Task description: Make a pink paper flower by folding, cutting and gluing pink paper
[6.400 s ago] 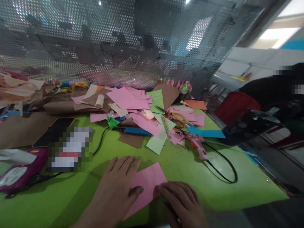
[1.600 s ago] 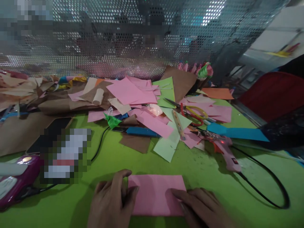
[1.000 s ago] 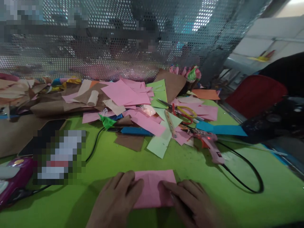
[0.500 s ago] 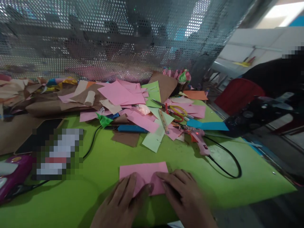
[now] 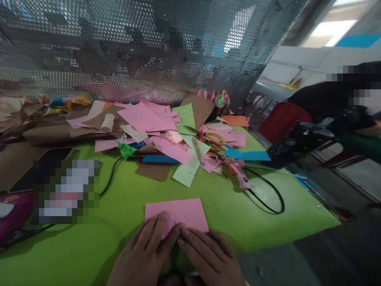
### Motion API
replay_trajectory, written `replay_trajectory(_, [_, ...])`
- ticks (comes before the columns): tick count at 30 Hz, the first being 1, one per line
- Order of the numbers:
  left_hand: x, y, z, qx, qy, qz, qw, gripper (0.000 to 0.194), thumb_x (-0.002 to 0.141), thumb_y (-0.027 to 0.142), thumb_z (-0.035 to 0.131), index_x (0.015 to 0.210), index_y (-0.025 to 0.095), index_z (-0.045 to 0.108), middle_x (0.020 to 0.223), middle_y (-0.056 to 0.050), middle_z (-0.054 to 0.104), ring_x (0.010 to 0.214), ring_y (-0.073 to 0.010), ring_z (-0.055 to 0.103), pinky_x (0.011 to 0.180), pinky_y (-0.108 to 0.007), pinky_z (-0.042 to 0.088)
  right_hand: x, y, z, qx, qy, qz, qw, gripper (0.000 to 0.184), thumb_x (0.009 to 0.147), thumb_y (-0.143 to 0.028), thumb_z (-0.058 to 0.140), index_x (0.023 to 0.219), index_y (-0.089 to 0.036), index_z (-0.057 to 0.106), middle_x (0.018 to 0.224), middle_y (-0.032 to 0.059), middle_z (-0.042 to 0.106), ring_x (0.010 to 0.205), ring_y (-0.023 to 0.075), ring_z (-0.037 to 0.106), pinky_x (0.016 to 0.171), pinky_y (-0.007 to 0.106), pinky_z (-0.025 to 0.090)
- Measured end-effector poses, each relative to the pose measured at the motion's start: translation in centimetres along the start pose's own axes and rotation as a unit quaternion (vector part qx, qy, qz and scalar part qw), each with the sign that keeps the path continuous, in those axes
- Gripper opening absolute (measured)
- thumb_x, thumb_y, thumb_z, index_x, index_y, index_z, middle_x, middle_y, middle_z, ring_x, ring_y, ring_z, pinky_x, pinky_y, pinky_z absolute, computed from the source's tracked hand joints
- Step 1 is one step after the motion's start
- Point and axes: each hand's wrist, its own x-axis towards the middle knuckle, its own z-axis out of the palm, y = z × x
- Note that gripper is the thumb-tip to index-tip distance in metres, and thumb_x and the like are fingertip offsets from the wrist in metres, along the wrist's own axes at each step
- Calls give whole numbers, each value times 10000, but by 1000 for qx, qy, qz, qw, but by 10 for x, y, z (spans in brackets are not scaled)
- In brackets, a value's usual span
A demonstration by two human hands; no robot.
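A rectangular sheet of pink paper (image 5: 181, 210) lies on the green tabletop in front of me, its near part bent up or folded. My left hand (image 5: 149, 238) holds its left side, fingers on top and thumb along the near edge. My right hand (image 5: 205, 250) rests with fingers stretched out along the near right edge. Its fingertips meet my left thumb near the middle; its own thumb is largely hidden. Beyond the hands, a pink glue gun (image 5: 239, 172) with a lit red light lies to the right, its black cord looping on the table.
Paper scraps (image 5: 149, 117), scissors (image 5: 212, 139), a blue cutter (image 5: 160, 159) and a pencil (image 5: 198, 151) lie across the back. On the left are a phone (image 5: 41, 169) and a purple device (image 5: 14, 214). A perforated metal panel (image 5: 125, 51) stands behind; a person sits at right.
My right hand has slid left and down from the paper's right side to its near edge, its fingers straighter. The view has turned slightly to the right.
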Motion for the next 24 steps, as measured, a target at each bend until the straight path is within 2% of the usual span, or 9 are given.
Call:
replay_trajectory(3, [1,-1,-5,-3,-4,-5,1000,766,833,681,450,1433,205,421,1341,-124,582,1193,-295,509,931,-370,387,-13,7,-5,-6,-14,35,999,426,885,-220,519,1308,-196,558,1304,11,633,1130,174,619,970,326,385])
replay_trajectory(7, [-6,-6,-13,-3,-22,11,1000,691,870,617,431,1430,211,423,1409,-85,538,1279,-277,440,1028,-381,294,-23,13,-12,-12,-25,58,998,472,869,-182,529,1339,-221,531,1328,10,614,1153,176,610,995,335,348])
replay_trajectory(12, [-30,-15,-20,19,-60,-23,998,596,892,504,436,1423,232,432,1478,-19,466,1340,-270,373,1123,-440,154,-22,12,-11,1,-40,71,997,480,883,-229,548,1361,-230,504,1339,18,604,1161,196,609,964,357,360])
replay_trajectory(17, [-48,-22,-27,37,-69,-31,996,558,864,387,493,1402,243,464,1456,-1,492,1304,-274,420,1155,-470,61,-24,14,-9,4,-44,77,996,515,875,-224,550,1384,-246,475,1343,14,600,1158,208,612,957,371,362])
replay_trajectory(24, [-49,-21,-24,34,-38,-45,998,539,830,324,509,1365,250,510,1414,2,537,1251,-269,478,1163,-484,14,-22,17,-9,4,-25,55,998,492,872,-218,554,1360,-230,496,1308,19,629,1128,191,632,920,339,377])
